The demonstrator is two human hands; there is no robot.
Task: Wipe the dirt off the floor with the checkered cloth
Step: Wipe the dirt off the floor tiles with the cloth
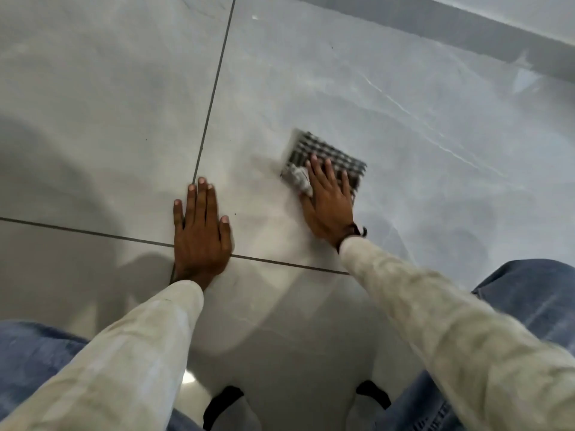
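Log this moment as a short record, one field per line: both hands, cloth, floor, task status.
left hand: flat on the tiled floor, fingers spread, holding nothing, lying across a grout line
right hand: palm down, pressing on the checkered cloth
cloth: folded, dark and light checks, flat on the tile, motion-blurred at its edges
floor: pale glossy tiles; a few small dark specks; pale streaks to the right
legs: blue jeans at both lower corners
task status: wiping under way
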